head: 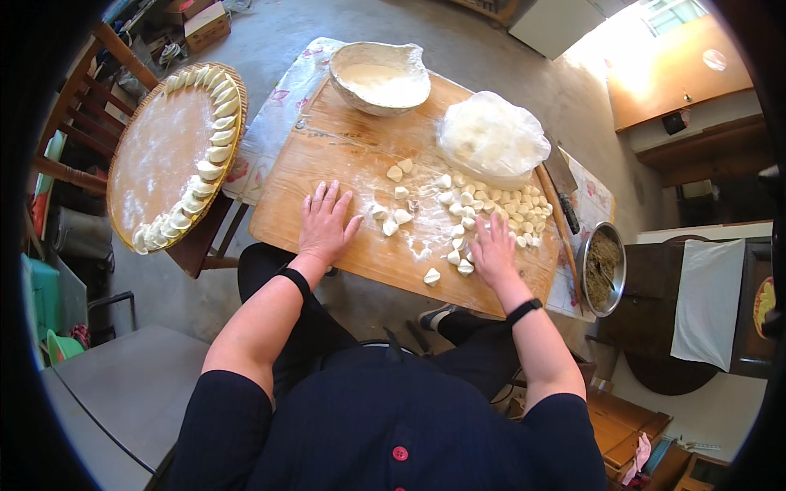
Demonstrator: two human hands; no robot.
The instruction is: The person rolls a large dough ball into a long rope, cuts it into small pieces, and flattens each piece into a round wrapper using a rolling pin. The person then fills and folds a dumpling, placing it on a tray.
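Note:
My left hand lies palm down with fingers apart on the wooden board, left of a few loose dough pieces. My right hand is spread over the near side of a cluster of small cut dough pieces; whether its fingertips press on any is hard to tell. One dough piece sits apart near the board's front edge. Behind the cluster a large lump of dough is wrapped in clear plastic. Flour dusts the board's middle.
A bowl of flour stands at the back. Right of the dough lie a rolling pin and a cleaver. A metal bowl of filling is at the right edge. A round woven tray with filled dumplings is at left.

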